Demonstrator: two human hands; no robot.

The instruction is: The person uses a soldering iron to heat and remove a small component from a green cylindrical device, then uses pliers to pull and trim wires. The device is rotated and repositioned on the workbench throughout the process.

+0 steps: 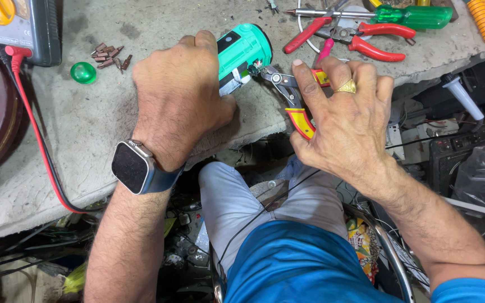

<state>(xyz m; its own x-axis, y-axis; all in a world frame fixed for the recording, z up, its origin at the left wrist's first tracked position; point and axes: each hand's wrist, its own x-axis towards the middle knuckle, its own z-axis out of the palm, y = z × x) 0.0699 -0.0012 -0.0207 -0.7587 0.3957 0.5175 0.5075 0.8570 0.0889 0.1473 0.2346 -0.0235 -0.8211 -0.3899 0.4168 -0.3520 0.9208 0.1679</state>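
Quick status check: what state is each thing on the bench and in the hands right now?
Left hand: clamped around the green device, pressing it to the bench.
Green device: lying on its side, end facing the cutters.
Right hand: gripping the cutters' handles.
Cutters: tips at the device's end.
Red pliers: lying on the bench, unheld.
Green screwdriver: lying flat, unheld.
Green cap: loose on the bench.
Bits: scattered loose.

Worn grey workbench (85, 129), cluttered dim floor (23, 264) beneath, daylight.

Turquoise cylindrical device (241, 55) lies tilted near the workbench edge (242, 126); red-and-yellow-handled pliers (294, 98) touch its open end.
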